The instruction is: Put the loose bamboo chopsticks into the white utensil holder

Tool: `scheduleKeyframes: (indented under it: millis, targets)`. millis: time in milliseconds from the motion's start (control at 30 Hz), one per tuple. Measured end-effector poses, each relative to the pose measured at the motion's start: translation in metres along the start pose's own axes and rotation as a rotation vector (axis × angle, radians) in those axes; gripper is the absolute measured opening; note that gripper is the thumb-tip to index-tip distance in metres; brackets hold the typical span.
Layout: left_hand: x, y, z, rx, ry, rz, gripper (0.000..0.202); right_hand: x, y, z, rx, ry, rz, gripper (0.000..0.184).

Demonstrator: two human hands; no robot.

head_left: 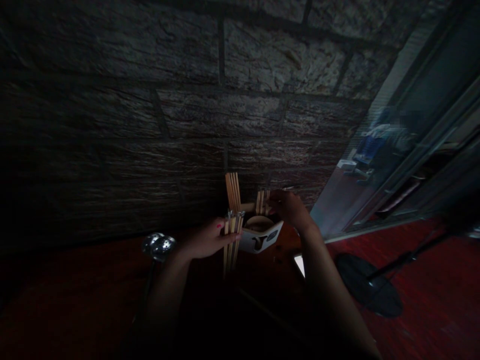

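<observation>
My left hand (208, 241) is closed around a bundle of wooden chopsticks (233, 227), held upright at the left front of a small white holder box (260, 242) with a dark mark on its front. Several more chopsticks (233, 191) stand up behind that bundle. Over the back right of the box, my right hand (289, 206) has its fingers curled at some upright chopsticks (260, 202) and seems to pinch them; its fingertips are partly in shadow. A curved pale rim (258, 220) shows inside the box.
Two shiny metal domes with small holes (159, 246) stand left of my left hand. A lit phone-like screen (300, 265) lies by my right forearm. A rough stone wall (247, 115) rises behind. To the right are a glass panel (337, 195) and a round black stand base (369, 285).
</observation>
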State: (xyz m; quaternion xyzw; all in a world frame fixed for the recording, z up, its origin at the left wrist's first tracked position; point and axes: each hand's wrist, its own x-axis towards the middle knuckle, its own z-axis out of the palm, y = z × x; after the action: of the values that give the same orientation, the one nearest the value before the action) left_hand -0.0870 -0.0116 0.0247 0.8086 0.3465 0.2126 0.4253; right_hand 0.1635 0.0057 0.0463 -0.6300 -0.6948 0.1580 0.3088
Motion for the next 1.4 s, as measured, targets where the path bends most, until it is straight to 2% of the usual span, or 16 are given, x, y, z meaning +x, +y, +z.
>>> scheduleKeyframes:
  millis: [500, 800, 1133, 1400]
  targets:
    - [0.0, -0.002, 0.001, -0.03, 0.004, 0.01, 0.023, 0.005, 0.012, 0.007, 0.17, -0.035, -0.02, 0.01]
    - [0.0, -0.002, 0.001, -0.038, 0.007, 0.002, 0.024, 0.003, 0.01, 0.006, 0.194, -0.009, -0.03, 0.009]
    - [0.001, -0.002, 0.002, -0.02, 0.009, 0.002, 0.024, 0.011, 0.023, 0.012, 0.209, -0.061, -0.072, 0.009]
    - [0.0, 0.001, 0.001, -0.018, 0.002, 0.002, 0.024, 0.004, 0.016, 0.004, 0.161, -0.072, -0.064, 0.011]
